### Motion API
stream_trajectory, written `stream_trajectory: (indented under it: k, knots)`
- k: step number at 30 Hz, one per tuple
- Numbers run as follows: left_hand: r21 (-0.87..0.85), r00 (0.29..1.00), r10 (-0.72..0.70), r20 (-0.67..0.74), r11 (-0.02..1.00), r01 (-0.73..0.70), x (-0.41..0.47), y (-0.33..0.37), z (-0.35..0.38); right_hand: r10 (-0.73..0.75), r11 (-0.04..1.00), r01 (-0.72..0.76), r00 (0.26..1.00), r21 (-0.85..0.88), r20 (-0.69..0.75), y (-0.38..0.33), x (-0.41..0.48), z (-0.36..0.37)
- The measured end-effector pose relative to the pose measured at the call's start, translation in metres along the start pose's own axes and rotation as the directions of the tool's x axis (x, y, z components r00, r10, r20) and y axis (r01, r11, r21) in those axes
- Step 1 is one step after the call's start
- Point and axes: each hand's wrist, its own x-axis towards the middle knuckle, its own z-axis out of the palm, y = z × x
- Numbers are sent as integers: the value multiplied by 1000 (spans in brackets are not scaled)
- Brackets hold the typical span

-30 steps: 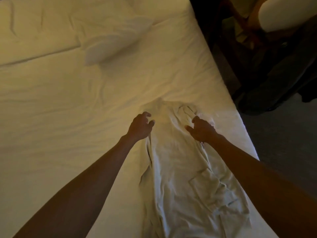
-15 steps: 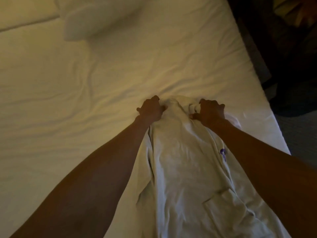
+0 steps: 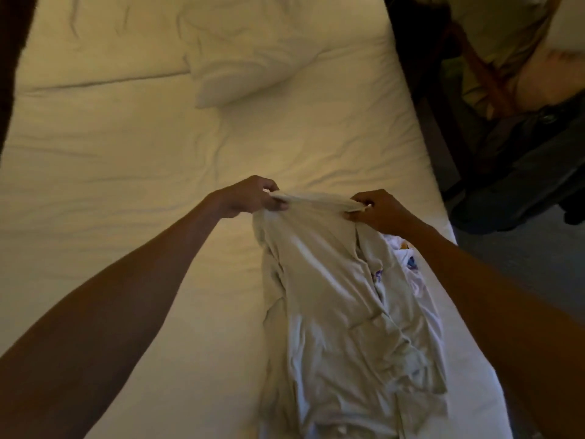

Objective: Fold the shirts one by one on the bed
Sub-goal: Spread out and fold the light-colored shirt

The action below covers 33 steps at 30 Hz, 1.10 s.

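A pale cream shirt [image 3: 329,299] lies lengthwise on the right side of the bed [image 3: 126,172], crumpled toward the near end. My left hand [image 3: 247,198] pinches its far edge at the left corner. My right hand [image 3: 376,210] grips the same edge at the right corner. Between the two hands that edge is stretched and lifted a little off the sheet. Under my right forearm shows a bit of white cloth with blue and yellow print [image 3: 410,261], perhaps another shirt.
A white pillow [image 3: 240,64] lies at the far middle of the bed. The bed's right edge runs diagonally close to the shirt. Beyond it are dark floor, a dark bag or garment [image 3: 522,172] and a wooden chair frame [image 3: 474,68].
Both hands have closed on the shirt's far edge, moved apart and raised it, stretching the cloth between them. The view has tilted up, showing more of the pillow.
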Motion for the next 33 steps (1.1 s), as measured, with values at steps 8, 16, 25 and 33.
stream_trajectory:
  k: [8, 16, 25, 33]
  knots:
    - [150, 998, -56, -7, 987, 56, -186, 59, -38, 21, 998, -12, 987, -58, 161, -120, -105, -47]
    - [-57, 987, 36, -160, 997, -45, -387, 54, -85, 3, 999, -14, 956, 35, 293, -261, -181, -92]
    - [-238, 767, 121, -630, 910, -339, -532, 0, -158, -339, 928, 343, 939, -146, 52, -425, -202, -46]
    - [160, 345, 240, -907, 956, -245, -652, -34, -215, -481, 818, 482, 873, -315, 86, -558, -218, -14]
